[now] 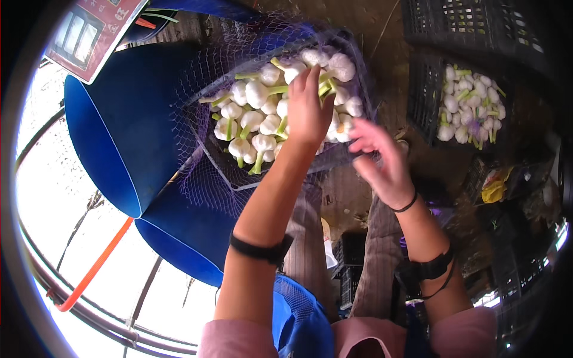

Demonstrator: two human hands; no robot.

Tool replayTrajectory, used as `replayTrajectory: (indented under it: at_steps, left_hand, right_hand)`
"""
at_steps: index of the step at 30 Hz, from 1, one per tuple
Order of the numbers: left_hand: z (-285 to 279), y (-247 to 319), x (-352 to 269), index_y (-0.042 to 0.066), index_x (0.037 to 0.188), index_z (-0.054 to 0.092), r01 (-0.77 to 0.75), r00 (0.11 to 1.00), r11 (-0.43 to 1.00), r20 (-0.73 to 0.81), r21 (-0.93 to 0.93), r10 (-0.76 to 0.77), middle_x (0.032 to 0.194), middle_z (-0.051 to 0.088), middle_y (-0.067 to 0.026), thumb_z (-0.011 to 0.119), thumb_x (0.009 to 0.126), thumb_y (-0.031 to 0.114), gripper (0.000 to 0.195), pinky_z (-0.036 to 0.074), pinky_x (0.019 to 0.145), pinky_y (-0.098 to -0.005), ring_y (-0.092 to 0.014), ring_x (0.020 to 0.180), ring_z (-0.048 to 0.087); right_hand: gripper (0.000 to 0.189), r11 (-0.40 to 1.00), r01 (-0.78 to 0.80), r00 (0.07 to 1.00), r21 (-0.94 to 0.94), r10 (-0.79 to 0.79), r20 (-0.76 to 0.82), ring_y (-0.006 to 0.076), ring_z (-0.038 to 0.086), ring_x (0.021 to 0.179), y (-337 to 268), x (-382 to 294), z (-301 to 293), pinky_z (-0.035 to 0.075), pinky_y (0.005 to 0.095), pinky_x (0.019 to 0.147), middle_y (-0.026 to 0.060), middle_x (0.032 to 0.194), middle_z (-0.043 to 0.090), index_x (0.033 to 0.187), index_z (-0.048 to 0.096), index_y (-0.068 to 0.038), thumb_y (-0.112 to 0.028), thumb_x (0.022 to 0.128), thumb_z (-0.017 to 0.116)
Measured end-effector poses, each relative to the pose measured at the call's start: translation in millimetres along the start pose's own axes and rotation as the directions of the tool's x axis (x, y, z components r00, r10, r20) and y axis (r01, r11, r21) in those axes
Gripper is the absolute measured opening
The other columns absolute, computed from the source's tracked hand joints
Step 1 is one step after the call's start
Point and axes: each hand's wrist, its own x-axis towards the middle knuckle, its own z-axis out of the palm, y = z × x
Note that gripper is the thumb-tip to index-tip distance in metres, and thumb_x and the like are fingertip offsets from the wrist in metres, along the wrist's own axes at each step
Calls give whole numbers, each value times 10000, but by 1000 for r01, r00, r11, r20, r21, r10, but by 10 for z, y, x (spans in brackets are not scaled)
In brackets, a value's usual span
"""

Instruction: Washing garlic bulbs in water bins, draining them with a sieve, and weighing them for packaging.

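Observation:
A crate [233, 182] lined with purple netting [203, 188] is heaped with white garlic bulbs [257, 94] on cut green stems. My left hand [309, 105] rests palm-down over the middle of the heap, its fingers among the bulbs and stems. Whether it grips a bulb is hidden. At the near right corner, my right hand [382, 163] is raised beside the crate, slightly blurred, with nothing between its spread fingers. Its fingertips are close to a bulb [344, 127] with a brownish patch.
Two large blue barrel-like containers [134, 116] border the crate on the left, by an orange hose [96, 264]. To the right, a black plastic crate [423, 98] holds more garlic, below another crate [474, 22]. A yellow bag [496, 185] lies farther right.

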Motion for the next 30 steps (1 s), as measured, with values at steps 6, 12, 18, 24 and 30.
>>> replayTrajectory:
  at_steps: [6, 12, 18, 24, 30]
  left_hand:
    - [-1788, 105, -899, 3, 1056, 520, -22, 873, 975, -471, 222, 127, 1099, 544, -135, 568, 893, 177, 243, 436, 852, -331, -246, 1015, 523]
    - [-2144, -1774, -1522, 42, 1242, 486, 708, 461, 457, -138, -539, -877, 1238, 511, -78, 488, 927, 330, 427, 303, 992, -366, -194, 1162, 458]
    - [-1203, -2567, -1216, 18, 1159, 553, 642, 450, 228, 119, -732, -885, 1110, 573, -61, 558, 894, 302, 388, 408, 866, -289, -180, 1011, 536]
    - [-1247, -2636, -1197, 46, 811, 595, 668, 554, 359, 113, -652, -825, 687, 556, -39, 553, 905, 196, 181, 393, 557, -278, -148, 594, 498]
    - [-1592, -1444, -1458, 71, 777, 510, 667, 539, 329, 128, -668, -832, 643, 543, -36, 533, 913, 212, 197, 414, 541, -278, -141, 587, 521]
  right_hand:
    - [357, 941, -286, 856, -180, 166, -490, 154, 540, 952, 1039, 137, -712, 424, 292, 871, 85, 1043, 576, 1206, 518, -30, -140, 867, 536]
    - [480, 862, -395, 902, -317, 298, -313, 361, 542, 1025, 1441, 289, -101, 419, 383, 907, 239, 1097, 563, 1172, 498, 32, -128, 727, 579]
    - [252, 596, -410, 881, -691, 64, -468, 367, 535, 930, 1486, 402, -111, 452, 431, 803, 182, 976, 559, 909, 570, -19, -166, 716, 635]
    - [176, 656, -280, 887, -701, -102, -450, 349, 529, 864, 1574, 330, -162, 446, 441, 755, 154, 890, 545, 810, 556, -25, -100, 667, 627]
    - [203, 826, -152, 899, -543, -113, -424, 371, 522, 811, 648, -597, -737, 425, 430, 694, 190, 846, 529, 823, 558, 25, -91, 662, 597]
